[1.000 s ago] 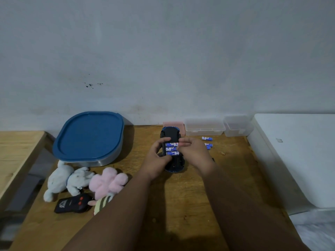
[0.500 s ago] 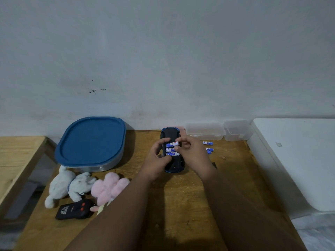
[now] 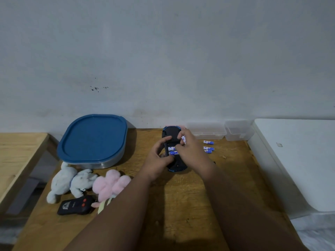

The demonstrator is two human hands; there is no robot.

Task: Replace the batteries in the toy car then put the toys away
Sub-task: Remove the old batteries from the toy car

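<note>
The toy car (image 3: pixel 171 132) lies upside down on the wooden table, its battery bay uncovered. My left hand (image 3: pixel 158 160) grips the car's left side, thumb over the underside. My right hand (image 3: pixel 190 151) pinches one blue-and-white battery (image 3: pixel 183 139) lifted above the bay. Two batteries (image 3: pixel 172 150) sit in the bay. Three loose batteries (image 3: pixel 208 146) lie on the table just right of my right hand. A white plush (image 3: pixel 70 180), a pink plush (image 3: pixel 110 183) and a black remote (image 3: pixel 75 205) rest at the front left.
A grey bin with a blue lid (image 3: pixel 92 140) stands at the back left. Two clear plastic boxes (image 3: pixel 206 130) and a pink one behind the car line the wall. A white appliance (image 3: pixel 299 160) borders the table on the right, a second wooden table (image 3: pixel 16 156) on the left.
My right hand has pulled one battery up out of the bay, leaving two inside. The view has tilted slightly, so everything sits a little lower in frame.
</note>
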